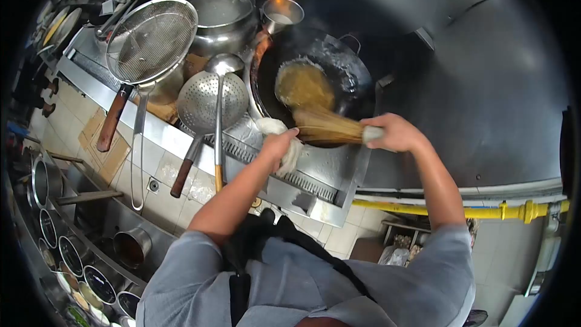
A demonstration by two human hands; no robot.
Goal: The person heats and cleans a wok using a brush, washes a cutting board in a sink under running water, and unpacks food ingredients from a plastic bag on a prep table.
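Note:
My right hand [394, 133] is wrapped round the pale handle of a bamboo wok brush [330, 126]. The brush's bristles reach over the near side of a large dark wok [358, 75], touching or just above the brownish liquid [304, 88] pooled in it. A whitish cloth [293, 156] is gripped in my left hand [279, 147] at the wok's near left edge. Whether that hand also grips the rim through the cloth, I cannot tell.
Left of the wok lie a perforated skimmer [212, 102], a ladle [224, 63] and a mesh strainer [154, 39]. Behind them stand a steel pot [219, 9] and a small container [282, 12] with flame near it. A yellow pipe [417, 208] runs at right.

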